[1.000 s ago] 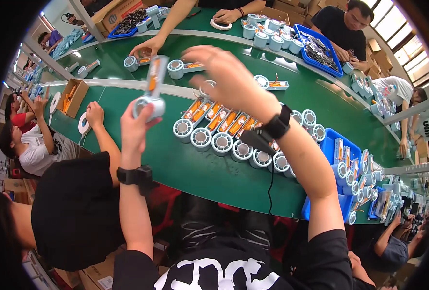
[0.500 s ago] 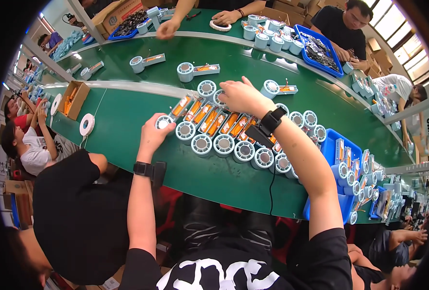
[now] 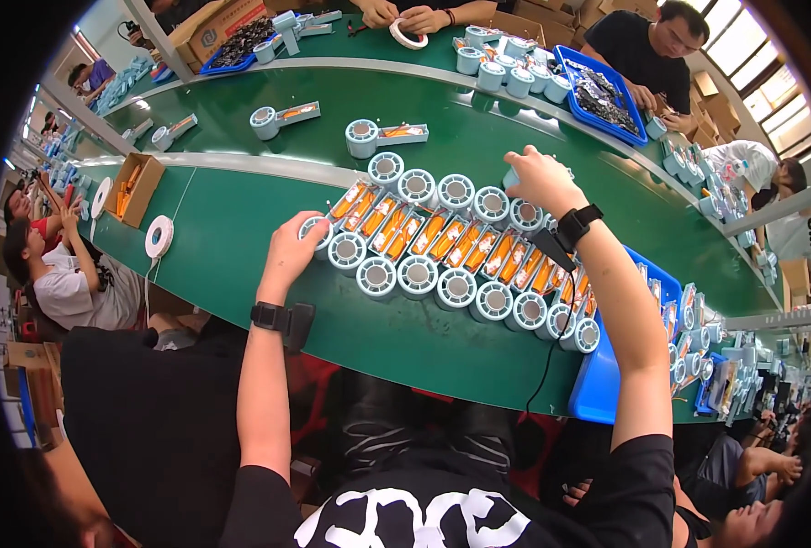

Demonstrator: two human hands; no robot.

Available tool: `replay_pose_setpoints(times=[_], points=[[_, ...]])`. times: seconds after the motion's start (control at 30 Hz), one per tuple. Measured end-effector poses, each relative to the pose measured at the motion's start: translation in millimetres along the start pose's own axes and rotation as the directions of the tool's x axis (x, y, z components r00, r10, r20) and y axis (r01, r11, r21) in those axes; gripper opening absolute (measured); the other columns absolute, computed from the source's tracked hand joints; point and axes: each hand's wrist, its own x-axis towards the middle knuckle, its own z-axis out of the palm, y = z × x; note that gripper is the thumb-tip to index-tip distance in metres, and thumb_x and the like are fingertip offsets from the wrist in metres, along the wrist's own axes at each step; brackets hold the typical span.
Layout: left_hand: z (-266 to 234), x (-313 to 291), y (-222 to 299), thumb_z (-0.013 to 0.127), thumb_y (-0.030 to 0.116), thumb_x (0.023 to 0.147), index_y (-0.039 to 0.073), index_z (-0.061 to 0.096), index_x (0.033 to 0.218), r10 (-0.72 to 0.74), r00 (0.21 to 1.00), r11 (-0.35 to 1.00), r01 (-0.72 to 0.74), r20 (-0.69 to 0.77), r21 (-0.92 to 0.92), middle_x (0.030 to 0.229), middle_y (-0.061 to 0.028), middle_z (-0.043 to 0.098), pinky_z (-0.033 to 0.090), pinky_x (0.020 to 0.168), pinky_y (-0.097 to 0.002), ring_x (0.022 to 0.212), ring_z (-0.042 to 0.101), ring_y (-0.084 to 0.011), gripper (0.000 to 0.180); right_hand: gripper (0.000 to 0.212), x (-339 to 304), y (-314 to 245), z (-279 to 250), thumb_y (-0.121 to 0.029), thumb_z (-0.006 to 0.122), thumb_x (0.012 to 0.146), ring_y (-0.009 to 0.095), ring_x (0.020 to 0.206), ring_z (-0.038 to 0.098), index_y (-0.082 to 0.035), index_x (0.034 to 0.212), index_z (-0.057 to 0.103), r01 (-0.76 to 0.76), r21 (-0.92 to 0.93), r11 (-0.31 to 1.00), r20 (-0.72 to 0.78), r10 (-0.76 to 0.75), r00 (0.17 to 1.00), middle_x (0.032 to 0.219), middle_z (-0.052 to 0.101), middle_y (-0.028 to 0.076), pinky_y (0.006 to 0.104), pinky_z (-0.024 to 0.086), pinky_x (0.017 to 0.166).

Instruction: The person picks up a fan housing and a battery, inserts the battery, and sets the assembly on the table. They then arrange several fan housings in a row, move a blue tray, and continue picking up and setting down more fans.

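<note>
1. L hand (image 3: 294,248): mine. Thumb & fingers closed round the head of the end unit (image 3: 313,229), lt. blue, at near L corner of the group; its round top partly covered by my fingers.

2. R hand (image 3: 544,179): mine, palm down, fingers bent over a belt unit (image 3: 512,177), mostly hidden beneath; can't tell if clamped or only touching. Location: just beyond far row, R of centre.

3. Blue units, grouped: on green worktop (image 3: 369,342), two facing rows, far row (image 3: 455,191) & near row (image 3: 455,287). Round grilled heads outward, open handles inward, side by side, w/ orange pcs. showing inside.

4. Wrist straps, blk: one on L wrist (image 3: 270,317), one on R.

5. Loose units on green belt past metal rail: one nr centre (image 3: 362,137), one farther L (image 3: 264,121), both lying w/ handle to R.

6. Blue tray (image 3: 595,395): R end of worktop, partly behind my R forearm; more units adj.

7. L side: wht roll (image 3: 159,237); cardboard box (image 3: 153,194) w/ orange pcs.

8. Across belt: co-worker's hands at wht ring (image 3: 408,36); second blue tray w/ blk parts (image 3: 602,99).
</note>
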Motion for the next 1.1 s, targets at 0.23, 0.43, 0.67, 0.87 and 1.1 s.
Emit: replay_pose_setpoints(times=[0.23, 0.43, 0.67, 0.87, 1.1], points=[[-7, 5, -4, 0.065, 0.021, 0.099, 0.0, 0.07, 0.119, 0.039, 0.988, 0.987, -0.062, -0.152, -0.149, 0.104, -0.0093, 0.074, 0.054, 0.087, -0.0303, 0.097, 0.069, -0.017, 0.03, 0.06, 8, 35, 2, -0.018, 0.083, 0.076, 0.036, 0.109, 0.067, -0.012, 0.132, 0.062, 0.0, 0.034, 0.999, 0.007, -0.001, 1.0, 0.122, 0.062, 0.017, 0.0472, 0.054, 0.096], [-21, -9, 74, 0.078, 0.017, 0.086, 0.002, 0.067, 0.123, 0.235, 0.954, 0.95, -0.266, -0.188, -0.161, 0.113, -0.0131, 0.072, 0.055, 0.086, -0.0344, 0.102, 0.07, -0.0219, 0.042, 0.058, -11, -32, -56, -0.023, 0.083, 0.077, 0.03, 0.1, 0.07, -0.008, 0.129, 0.062, 0.312, 0.378, 0.872, -0.418, -0.14, 0.898, 0.112, 0.068, 0.018, 0.0404, 0.056, 0.085], [-9, 2, 168, 0.088, 0.021, 0.074, 0.006, 0.047, 0.148, 0.727, 0.617, 0.68, -0.708, -0.301, 0.192, 0.141, -0.0187, 0.052, 0.054, 0.092, -0.0369, 0.116, 0.062, -0.0292, 0.086, 0.055, -15, -151, -112, -0.047, 0.075, 0.087, 0.03, 0.081, 0.074, 0.0, 0.113, 0.063, 0.369, 0.639, 0.675, -0.532, 0.041, 0.846, 0.086, 0.073, 0.019, 0.0394, 0.056, 0.075], [-36, 33, 170, 0.086, 0.022, 0.08, 0.002, 0.056, 0.141, 0.526, 0.842, 0.848, -0.509, -0.121, 0.149, 0.115, -0.0115, 0.067, 0.054, 0.089, -0.0342, 0.102, 0.066, -0.0196, 0.071, 0.051, -2, -158, -95, -0.048, 0.065, 0.093, 0.037, 0.081, 0.072, 0.001, 0.105, 0.064, 0.353, 0.697, 0.624, -0.444, -0.01, 0.896, 0.086, 0.072, 0.021, 0.0433, 0.056, 0.075], [-44, 128, 56, 0.074, 0.026, 0.093, 0.006, 0.065, 0.132, 0.17, 0.938, 0.985, -0.156, 0.301, -0.068, 0.105, -0.0002, 0.07, 0.051, 0.084, -0.0258, 0.094, 0.062, -0.0093, 0.045, 0.027, 39, -104, -43, -0.026, 0.059, 0.092, 0.042, 0.092, 0.069, -0.003, 0.104, 0.068, 0.193, 0.44, 0.877, -0.372, -0.018, 0.928, 0.095, 0.072, 0.02, 0.0489, 0.055, 0.082]])
